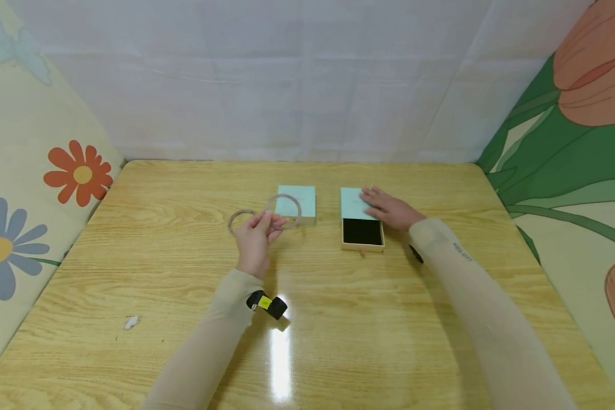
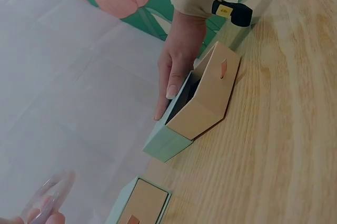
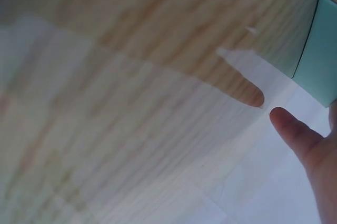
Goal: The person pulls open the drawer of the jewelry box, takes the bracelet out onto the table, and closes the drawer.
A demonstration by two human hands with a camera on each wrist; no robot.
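We see a narrow gap between the left box (image 1: 308,205) and the right box (image 1: 351,200), fit for a hand turned edge-on. Our left hand (image 1: 253,242) with two rings (image 1: 299,210) obstructs the left box's near left corner. The right box's drawer (image 1: 363,247) juts toward us; our right hand (image 1: 392,210) blocks its right side. Broad room lies across the near table (image 1: 359,330).

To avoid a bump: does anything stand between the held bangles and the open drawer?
Nothing visible stands between the bangles and the open drawer. The closed box shows partly behind the bangles; the right hand rests on the drawer's teal sleeve, off the opening.
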